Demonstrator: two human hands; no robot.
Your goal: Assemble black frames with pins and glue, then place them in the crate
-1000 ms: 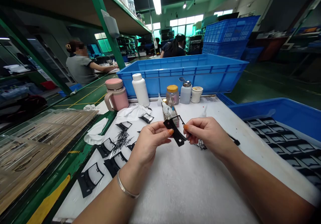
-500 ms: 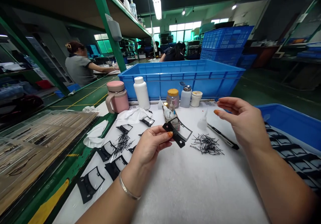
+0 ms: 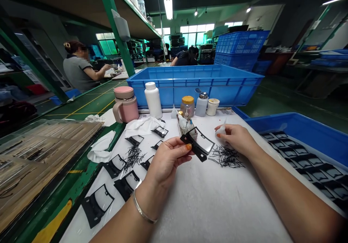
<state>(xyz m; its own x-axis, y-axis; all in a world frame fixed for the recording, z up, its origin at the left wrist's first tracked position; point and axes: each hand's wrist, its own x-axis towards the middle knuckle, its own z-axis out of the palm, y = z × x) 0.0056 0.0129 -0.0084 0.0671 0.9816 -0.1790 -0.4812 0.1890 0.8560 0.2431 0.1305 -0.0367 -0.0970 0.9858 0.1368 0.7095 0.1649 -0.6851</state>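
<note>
Between the thumb and fingers of my left hand [image 3: 170, 156] is a black plastic frame [image 3: 198, 144] with a window-like opening, tilted above the table. My right hand [image 3: 237, 136] has its thumb and fingers closed around a small translucent squeeze bottle [image 3: 222, 130] with a thin pointed nozzle. Just below that hand lies a loose pile of thin black strips [image 3: 227, 157]. Another pile of black strips [image 3: 133, 157] rests to the left, with several similar black frames [image 3: 98, 204] around it.
A large blue bin [image 3: 195, 87] stands at the back, behind a pink mug [image 3: 125, 105], a white bottle [image 3: 153, 101] and a pump bottle [image 3: 201, 105]. At right, a blue crate [image 3: 307, 127] holds rows of black frames. A co-worker [image 3: 78, 67] sits far left.
My right hand has come left and down from its open pose and closed on the squeeze bottle. My left hand has shifted slightly right with the black frame.
</note>
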